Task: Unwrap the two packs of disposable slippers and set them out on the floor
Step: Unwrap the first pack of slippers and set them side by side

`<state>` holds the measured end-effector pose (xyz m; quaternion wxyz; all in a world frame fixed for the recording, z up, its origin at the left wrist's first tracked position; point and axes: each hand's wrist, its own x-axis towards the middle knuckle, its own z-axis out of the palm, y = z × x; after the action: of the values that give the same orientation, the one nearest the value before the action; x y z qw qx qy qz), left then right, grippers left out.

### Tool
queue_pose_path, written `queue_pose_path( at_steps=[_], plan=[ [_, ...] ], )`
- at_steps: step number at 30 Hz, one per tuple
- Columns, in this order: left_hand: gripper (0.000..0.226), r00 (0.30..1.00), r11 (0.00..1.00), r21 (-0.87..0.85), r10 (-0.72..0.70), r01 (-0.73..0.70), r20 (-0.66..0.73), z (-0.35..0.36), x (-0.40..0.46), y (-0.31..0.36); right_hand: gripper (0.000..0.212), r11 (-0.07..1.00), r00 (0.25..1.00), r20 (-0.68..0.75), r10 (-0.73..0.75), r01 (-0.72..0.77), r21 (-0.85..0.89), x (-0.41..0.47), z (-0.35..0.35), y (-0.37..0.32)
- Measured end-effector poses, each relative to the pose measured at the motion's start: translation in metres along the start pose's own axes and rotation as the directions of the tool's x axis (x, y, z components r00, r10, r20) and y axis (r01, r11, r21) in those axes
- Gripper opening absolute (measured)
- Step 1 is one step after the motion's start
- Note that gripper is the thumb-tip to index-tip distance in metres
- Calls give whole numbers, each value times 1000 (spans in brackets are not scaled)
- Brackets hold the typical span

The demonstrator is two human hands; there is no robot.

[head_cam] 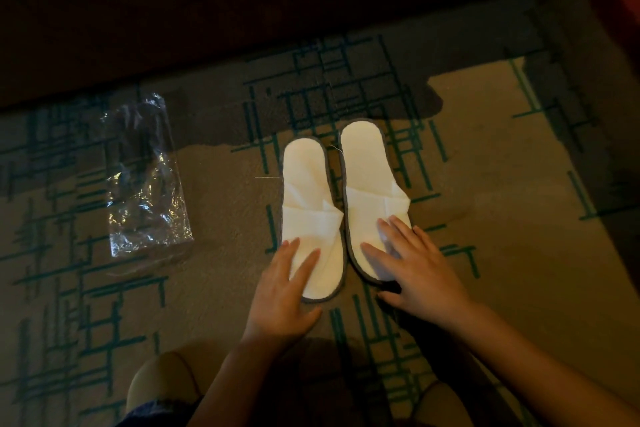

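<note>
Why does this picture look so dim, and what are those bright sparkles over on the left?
Head view: the room light is low, so the patterned carpet falls into shadow toward the top; the white slippers under the left hand and right hand stand out brightest; the sparkles are glare on a clear plastic wrapper; straight edges bow, a wide-lens effect.

This looks like a hotel room. A patterned carpet point(502, 184) in brown with green line work covers the floor, white disposable slippers point(343, 204) lie on it, and dark wooden furniture point(173, 10) borders it.
</note>
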<state>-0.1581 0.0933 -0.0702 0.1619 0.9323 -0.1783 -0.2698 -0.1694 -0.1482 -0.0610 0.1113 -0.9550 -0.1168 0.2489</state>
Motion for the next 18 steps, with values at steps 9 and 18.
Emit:
queue_pose_path(
  at_steps=[9,18],
  plan=[
    [79,986,997,26,79,-76,-144,4,22,-7,74,1000,1000,14,-10,10,12,13,-13,7],
    [80,978,998,52,50,-40,-202,-19,75,1,74,998,1000,16,-22,23,-53,54,-44,28]
  ],
)
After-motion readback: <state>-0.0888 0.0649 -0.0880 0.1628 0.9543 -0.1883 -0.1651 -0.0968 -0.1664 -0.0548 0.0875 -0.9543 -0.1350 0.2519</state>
